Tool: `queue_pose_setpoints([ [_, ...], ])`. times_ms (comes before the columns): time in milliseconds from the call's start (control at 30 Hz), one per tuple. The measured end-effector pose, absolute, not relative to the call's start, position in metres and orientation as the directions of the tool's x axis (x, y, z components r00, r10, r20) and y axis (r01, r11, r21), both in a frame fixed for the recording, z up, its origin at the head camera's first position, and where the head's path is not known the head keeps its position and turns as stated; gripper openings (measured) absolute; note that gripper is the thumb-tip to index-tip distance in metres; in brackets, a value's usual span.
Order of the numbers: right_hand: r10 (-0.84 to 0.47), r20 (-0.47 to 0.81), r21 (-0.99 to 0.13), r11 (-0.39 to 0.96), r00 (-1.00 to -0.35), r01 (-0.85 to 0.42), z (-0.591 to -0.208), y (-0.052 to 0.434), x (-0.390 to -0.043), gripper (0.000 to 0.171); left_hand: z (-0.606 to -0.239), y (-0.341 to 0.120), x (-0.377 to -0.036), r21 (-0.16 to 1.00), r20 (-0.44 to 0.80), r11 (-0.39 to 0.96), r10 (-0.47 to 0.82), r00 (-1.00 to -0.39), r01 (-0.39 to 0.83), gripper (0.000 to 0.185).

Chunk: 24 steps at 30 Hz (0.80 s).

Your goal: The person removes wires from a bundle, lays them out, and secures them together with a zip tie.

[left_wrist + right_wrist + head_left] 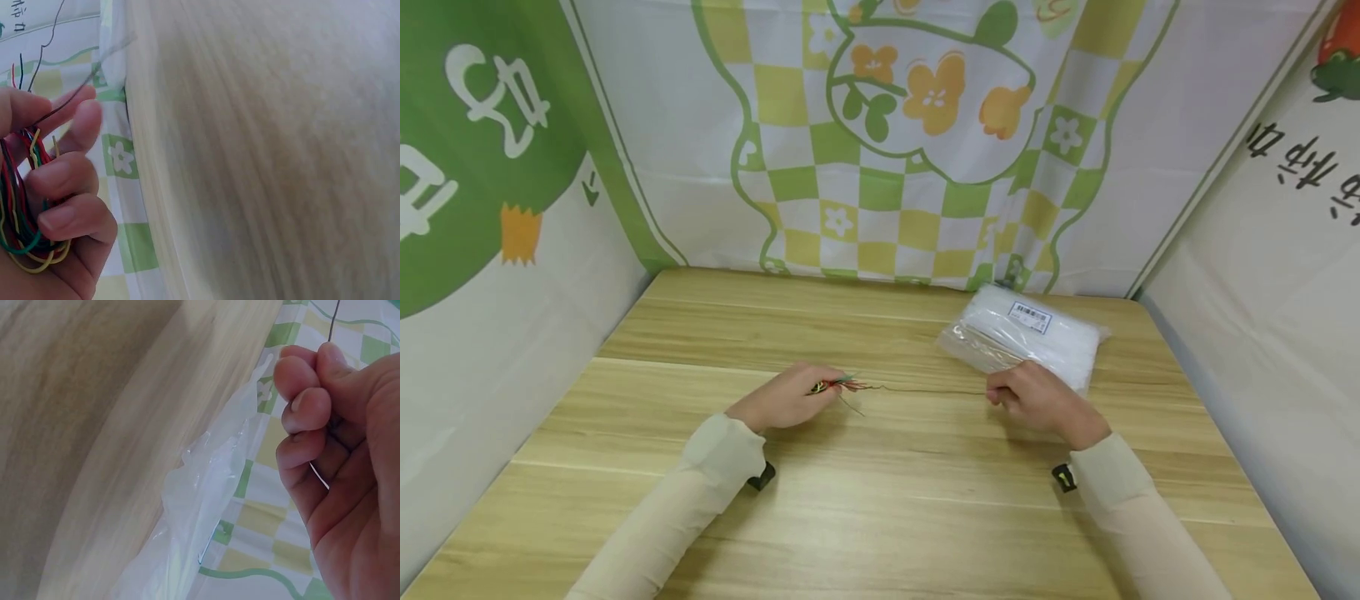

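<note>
My left hand [793, 396] grips a bundle of thin coloured wires [25, 212], red, green, yellow and black, looped within the curled fingers. Several loose wire ends stick out past the thumb and forefinger. From that bundle a single dark wire [925, 391] runs across to my right hand [1037, 398], nearly straight except for a small kink near the left end. The right thumb and forefinger pinch its far end, with the other fingers curled in, as the right wrist view shows. Both hands are held over the wooden table, a forearm's length or less apart.
A clear plastic bag [973, 342] with white contents and a barcode label [1030, 317] lies just beyond the right hand. The wooden table [880, 517] is bounded by a patterned cloth [880, 192] at the back and fabric walls on both sides.
</note>
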State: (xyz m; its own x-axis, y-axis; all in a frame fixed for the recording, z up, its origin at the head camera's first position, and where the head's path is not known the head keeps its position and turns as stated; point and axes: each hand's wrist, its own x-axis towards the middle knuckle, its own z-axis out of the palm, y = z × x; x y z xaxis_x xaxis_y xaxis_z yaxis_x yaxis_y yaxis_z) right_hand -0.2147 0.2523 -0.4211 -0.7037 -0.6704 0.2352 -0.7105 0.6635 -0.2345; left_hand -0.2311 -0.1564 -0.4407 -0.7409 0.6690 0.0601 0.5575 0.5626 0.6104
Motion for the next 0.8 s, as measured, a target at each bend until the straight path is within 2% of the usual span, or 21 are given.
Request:
queue_pose_setpoints([
  [233, -0.652, 0.227, -0.24, 0.683, -0.723, -0.69, -0.42, 0.253, -0.217, 0.03, -0.438, -0.158, -0.23, 0.64, 0.068, 0.504, 0.715, -0.696, 0.58, 0.027],
  [500, -0.623, 0.212, -0.21, 0.724, -0.753, -0.657, -0.419, 0.258, -0.216, 0.029, -0.43, -0.165, -0.229, 0.61, 0.048, 0.572, 0.664, -0.746, 0.548, 0.018],
  [800, -0.615, 0.189, -0.156, 0.751, -0.766, -0.642, -0.417, 0.262, -0.213, 0.031, -0.428, -0.177, -0.232, 0.505, 0.102, 0.588, 0.686, -0.72, 0.632, 0.01],
])
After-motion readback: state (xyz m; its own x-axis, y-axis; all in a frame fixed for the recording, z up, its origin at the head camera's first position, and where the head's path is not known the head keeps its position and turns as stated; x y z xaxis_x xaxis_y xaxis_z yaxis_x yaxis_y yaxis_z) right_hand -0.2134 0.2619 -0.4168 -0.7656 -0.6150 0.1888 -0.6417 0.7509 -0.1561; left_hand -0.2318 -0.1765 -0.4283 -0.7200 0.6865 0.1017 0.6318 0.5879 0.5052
